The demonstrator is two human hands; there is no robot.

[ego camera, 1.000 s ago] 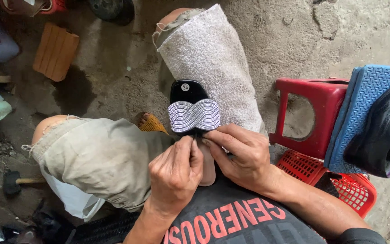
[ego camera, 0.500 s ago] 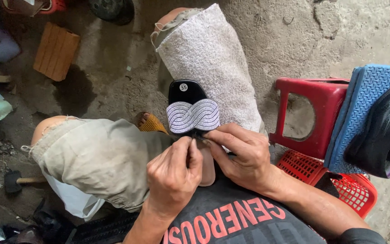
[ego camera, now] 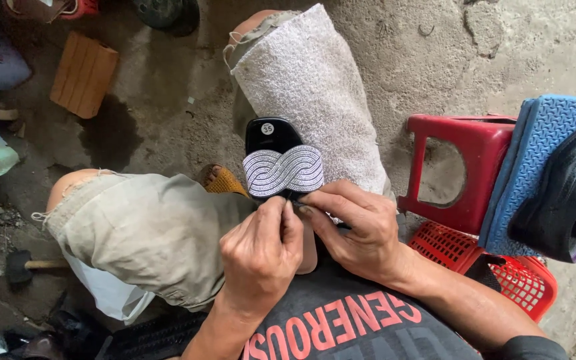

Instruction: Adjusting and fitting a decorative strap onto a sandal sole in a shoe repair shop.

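Sandal [ego camera: 281, 160] rests sole-down on the grey towel [ego camera: 315, 100] over your right knee. Your left hand [ego camera: 261, 257] and right hand [ego camera: 355, 230] pinch shut at the near edge of its sparkly woven strap [ego camera: 283, 171]; seemingly you're fixing it, so keep both grips firm.

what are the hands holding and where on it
Both the left hand and right hand grip a black sandal at its near end, just below the silver woven strap, over the towel on the knee.

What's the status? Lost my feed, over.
Left hand and right hand both pinching black sandal at its silver woven strap. Sandal lies on towel-covered knee. Nothing in the way.
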